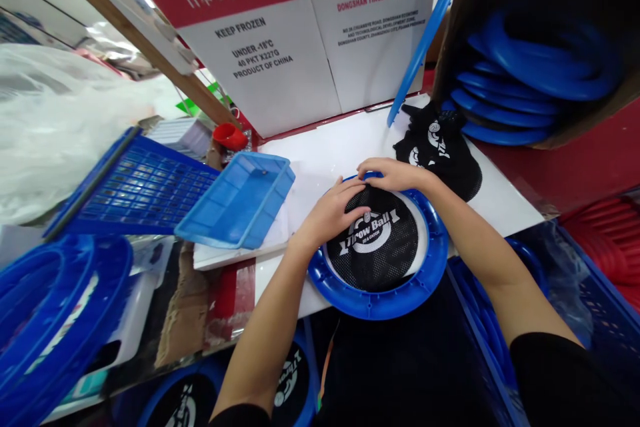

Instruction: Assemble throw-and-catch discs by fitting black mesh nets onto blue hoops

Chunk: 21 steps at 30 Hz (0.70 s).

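Note:
A blue plastic ring (370, 307) lies on the white work surface in front of me. Inside it is a round black mesh piece (380, 260) printed "Throw Ball", and a white strip shows between mesh and ring at the right. My left hand (340, 208) rests over the upper left of the mesh, thumb apart from its stretched fingers. At the far rim my right hand (393, 173) has its fingers bent and brought together on the mesh edge; the fingertips partly hide what they pinch. Beyond the right hand, more black mesh pieces (457, 167) lie in a loose pile.
A light blue tray (240, 207) and a blue basket (150, 180) stand to the left. Blue rings (510, 107) are stacked inside a box at the right. White cartons (280, 93) wall off the back. Finished-looking discs (185, 400) sit below at left.

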Tool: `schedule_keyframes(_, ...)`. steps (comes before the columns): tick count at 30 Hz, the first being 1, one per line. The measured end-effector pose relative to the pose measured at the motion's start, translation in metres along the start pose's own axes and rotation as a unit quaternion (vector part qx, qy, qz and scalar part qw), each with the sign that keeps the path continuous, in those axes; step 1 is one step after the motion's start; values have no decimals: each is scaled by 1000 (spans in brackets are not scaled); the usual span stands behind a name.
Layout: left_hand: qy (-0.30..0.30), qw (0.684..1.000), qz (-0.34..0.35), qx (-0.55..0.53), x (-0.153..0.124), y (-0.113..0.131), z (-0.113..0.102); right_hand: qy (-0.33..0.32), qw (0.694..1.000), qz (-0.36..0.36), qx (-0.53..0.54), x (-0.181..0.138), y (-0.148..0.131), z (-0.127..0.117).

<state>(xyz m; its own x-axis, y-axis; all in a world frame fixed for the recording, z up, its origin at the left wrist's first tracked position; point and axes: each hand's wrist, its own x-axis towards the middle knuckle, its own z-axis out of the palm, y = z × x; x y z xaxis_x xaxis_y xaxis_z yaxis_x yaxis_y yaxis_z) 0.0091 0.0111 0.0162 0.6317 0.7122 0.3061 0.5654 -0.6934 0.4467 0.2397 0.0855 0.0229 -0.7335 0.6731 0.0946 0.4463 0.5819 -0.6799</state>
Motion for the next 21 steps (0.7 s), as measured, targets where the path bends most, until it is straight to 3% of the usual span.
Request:
schedule_keyframes(3,90,994,-31,-54,1,-2,0,-16,997,36,72,0,1,-6)
schedule_keyframes(5,114,990,-53,-58,1,-5,0,-50,993,46,98,-1,3,-11)
schedule_keyframes(9,94,990,-81,-61,1,-10,3,-95,992,29,82,-5,6,-16)
schedule_keyframes(15,13,989,-108,-104,0,-12,5,-87,992,81,-51,-7,3,-13)
schedule_keyframes(21,24,994,-89,-54,2,-10,3,-74,991,93,-64,-15,-6,-7)
